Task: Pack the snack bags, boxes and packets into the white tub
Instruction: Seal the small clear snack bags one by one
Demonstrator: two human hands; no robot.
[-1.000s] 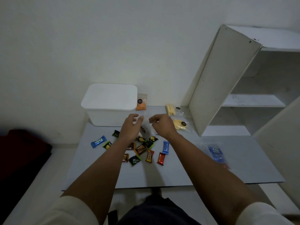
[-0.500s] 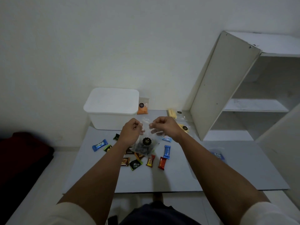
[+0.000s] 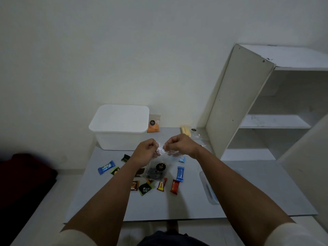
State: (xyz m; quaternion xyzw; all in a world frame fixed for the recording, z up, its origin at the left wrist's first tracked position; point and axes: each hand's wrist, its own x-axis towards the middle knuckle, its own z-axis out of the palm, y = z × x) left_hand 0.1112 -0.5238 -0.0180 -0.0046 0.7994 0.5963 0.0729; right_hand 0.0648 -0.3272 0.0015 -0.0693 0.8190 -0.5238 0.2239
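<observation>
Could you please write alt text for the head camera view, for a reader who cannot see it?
Both hands, left hand and right hand, pinch the top of a clear snack bag above a grey table strewn with small packets. Behind stands the lidded white tub, with an orange snack bag beside it.

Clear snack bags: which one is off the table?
The clear bag with dark snacks, pinched at its top by the left hand and right hand; the orange one stands beside the tub.

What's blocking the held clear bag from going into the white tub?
The tub's lid. It sits closed on the white tub, while both hands, left hand and right hand, pinch the clear bag in front.
</observation>
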